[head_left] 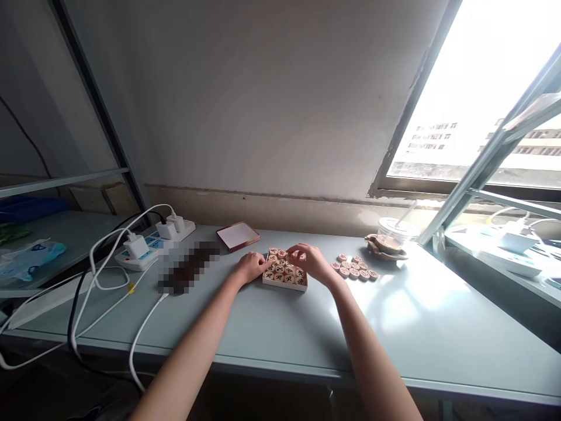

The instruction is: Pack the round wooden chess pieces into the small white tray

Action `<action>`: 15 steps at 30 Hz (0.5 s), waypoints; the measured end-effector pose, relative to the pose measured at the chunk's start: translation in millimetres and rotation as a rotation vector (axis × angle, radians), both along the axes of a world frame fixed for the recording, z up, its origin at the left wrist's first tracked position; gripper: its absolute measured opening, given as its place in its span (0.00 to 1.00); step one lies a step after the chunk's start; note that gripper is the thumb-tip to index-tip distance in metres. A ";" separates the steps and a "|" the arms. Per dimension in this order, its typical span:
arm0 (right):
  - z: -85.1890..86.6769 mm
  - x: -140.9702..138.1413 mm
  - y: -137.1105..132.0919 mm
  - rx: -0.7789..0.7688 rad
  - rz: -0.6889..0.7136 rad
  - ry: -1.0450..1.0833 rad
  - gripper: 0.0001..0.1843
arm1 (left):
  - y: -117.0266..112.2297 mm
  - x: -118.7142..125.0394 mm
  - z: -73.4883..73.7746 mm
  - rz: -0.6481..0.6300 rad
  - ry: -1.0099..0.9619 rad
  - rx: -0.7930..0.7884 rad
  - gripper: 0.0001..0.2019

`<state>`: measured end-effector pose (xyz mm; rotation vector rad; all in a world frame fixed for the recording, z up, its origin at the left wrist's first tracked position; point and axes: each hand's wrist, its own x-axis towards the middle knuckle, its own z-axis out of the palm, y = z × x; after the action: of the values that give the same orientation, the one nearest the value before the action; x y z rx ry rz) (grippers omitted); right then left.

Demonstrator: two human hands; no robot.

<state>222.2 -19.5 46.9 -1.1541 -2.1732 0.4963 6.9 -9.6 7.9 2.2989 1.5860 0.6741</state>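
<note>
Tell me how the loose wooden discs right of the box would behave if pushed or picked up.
The loose discs look like flat wooden pieces lying face-up on the smooth table, so they would probably slide rather than roll. They seem stiff, small and light. Set on edge, their round shape might let them roll.

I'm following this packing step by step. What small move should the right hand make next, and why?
Probably set the piece at its fingertips into the box: the right hand hovers over its far right corner, the left hand steadies the box, and loose pieces wait beside it.
</note>
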 end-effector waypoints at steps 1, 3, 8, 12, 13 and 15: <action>-1.9 -5.1 -1.7 0.010 0.023 -0.028 0.10 | 0.3 0.1 -0.4 -0.005 0.003 -0.002 0.26; -7.7 -13.7 -3.6 0.046 0.020 -0.077 0.09 | 0.8 0.2 -0.9 -0.012 0.009 -0.005 0.26; -20.8 -23.2 -2.3 0.112 -0.023 -0.125 0.08 | -0.3 0.3 -0.1 -0.007 0.015 -0.002 0.26; -22.1 -23.0 -0.9 0.131 -0.059 -0.134 0.06 | -2.6 -0.7 2.6 -0.014 0.006 -0.012 0.26; -21.6 -22.8 -0.8 0.130 -0.059 -0.135 0.06 | -3.1 -0.9 3.4 -0.011 0.009 -0.010 0.26; -20.4 -22.1 0.0 0.123 -0.047 -0.141 0.05 | -4.0 -0.7 4.6 0.001 0.025 0.001 0.25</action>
<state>200.1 -19.5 26.5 -1.2010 -2.2562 0.2642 6.2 -13.6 12.4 2.3159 1.5989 0.6486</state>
